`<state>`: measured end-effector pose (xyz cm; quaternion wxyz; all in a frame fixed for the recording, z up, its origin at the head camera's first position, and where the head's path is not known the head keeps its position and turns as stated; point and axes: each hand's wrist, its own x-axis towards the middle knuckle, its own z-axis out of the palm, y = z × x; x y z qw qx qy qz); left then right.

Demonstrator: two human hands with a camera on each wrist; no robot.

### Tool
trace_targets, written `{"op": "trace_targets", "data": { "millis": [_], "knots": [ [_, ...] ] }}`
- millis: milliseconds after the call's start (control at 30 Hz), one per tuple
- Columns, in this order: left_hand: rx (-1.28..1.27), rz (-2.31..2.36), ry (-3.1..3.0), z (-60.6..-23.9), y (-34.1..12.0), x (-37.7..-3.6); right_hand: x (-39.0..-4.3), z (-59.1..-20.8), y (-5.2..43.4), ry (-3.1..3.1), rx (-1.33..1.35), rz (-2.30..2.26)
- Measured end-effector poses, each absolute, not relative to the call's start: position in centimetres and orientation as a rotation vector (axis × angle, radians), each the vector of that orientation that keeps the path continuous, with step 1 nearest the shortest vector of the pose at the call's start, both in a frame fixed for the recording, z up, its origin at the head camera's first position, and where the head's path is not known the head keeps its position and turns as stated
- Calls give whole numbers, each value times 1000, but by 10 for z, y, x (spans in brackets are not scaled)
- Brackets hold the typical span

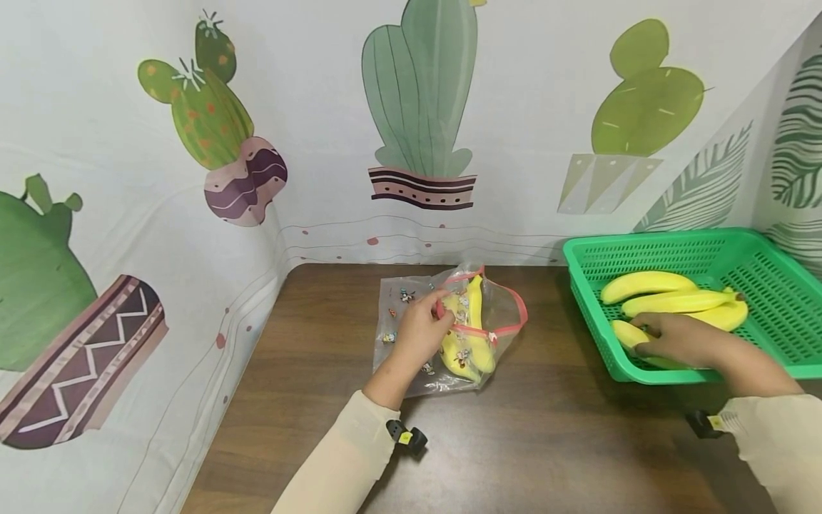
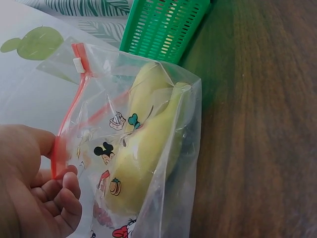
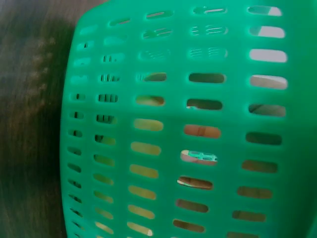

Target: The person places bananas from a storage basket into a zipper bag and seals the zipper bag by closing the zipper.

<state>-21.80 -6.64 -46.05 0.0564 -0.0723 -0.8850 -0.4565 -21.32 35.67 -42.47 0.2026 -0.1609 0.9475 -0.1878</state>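
Note:
My left hand pinches the red zip edge of a clear printed zip bag between thumb and fingers. Inside the bag lie yellow bananas, seen through the plastic, and its mouth stands open. Over in the green basket, my right hand grips a banana at the near left side, fingers and thumb curled round it. Several more bananas lie just behind that hand. In the right wrist view the basket wall hides most of the hand; only bits show through the slots.
Bag and basket both rest on a brown wooden table, the basket at the right. A white cloth with cactus prints hangs behind the table and along its left side. Each wrist wears a black strap.

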Motion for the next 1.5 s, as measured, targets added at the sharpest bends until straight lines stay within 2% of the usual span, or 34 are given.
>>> {"op": "trace_targets", "data": {
  "millis": [1500],
  "knots": [
    [-209,-1353,-2714,-461,-64,-215,-204,-400,333,3133,-508,-792]
  ]
}}
